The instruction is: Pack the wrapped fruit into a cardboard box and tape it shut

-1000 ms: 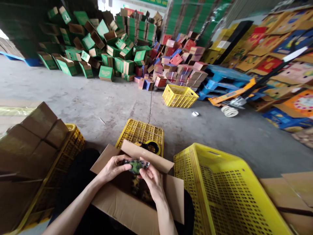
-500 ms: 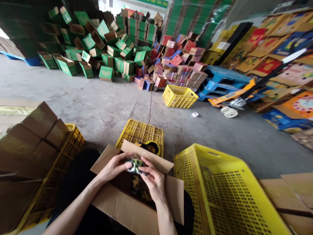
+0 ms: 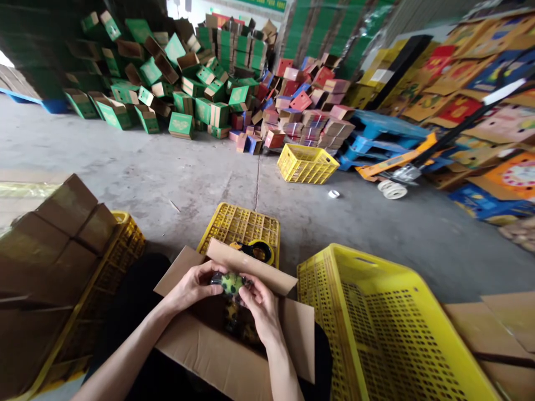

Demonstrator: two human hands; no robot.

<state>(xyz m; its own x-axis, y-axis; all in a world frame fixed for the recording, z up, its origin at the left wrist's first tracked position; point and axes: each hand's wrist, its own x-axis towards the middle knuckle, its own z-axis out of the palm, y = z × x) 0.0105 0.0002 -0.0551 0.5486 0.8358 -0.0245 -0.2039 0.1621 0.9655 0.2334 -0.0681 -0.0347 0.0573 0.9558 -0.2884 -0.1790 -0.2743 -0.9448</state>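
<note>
My left hand (image 3: 193, 287) and my right hand (image 3: 262, 312) pinch the two ends of a small green, dark-spotted item (image 3: 231, 283) in shiny clear wrap; its exact kind I cannot make out. They hold it above an open cardboard box (image 3: 217, 353) whose flaps stand outward. Down inside the box, partly shaded, lie yellowish-brown and black spotted items (image 3: 232, 313). Just beyond the far flap, a black-and-yellow tape dispenser (image 3: 262, 249) rests on a yellow crate (image 3: 239, 219) with a lattice top.
A large yellow crate (image 3: 330, 312) stands at my right, beside cardboard (image 3: 491, 326). At left, closed brown cartons (image 3: 62, 223) sit on another yellow crate (image 3: 129, 234). Farther off are a small yellow crate (image 3: 307, 165), a pallet jack (image 3: 401, 164), and heaped green boxes (image 3: 181, 125).
The wrapped item has turned in my fingers, so more of its green spotted surface shows. My right fingers have drawn in closer around its right end. The box has stayed put.
</note>
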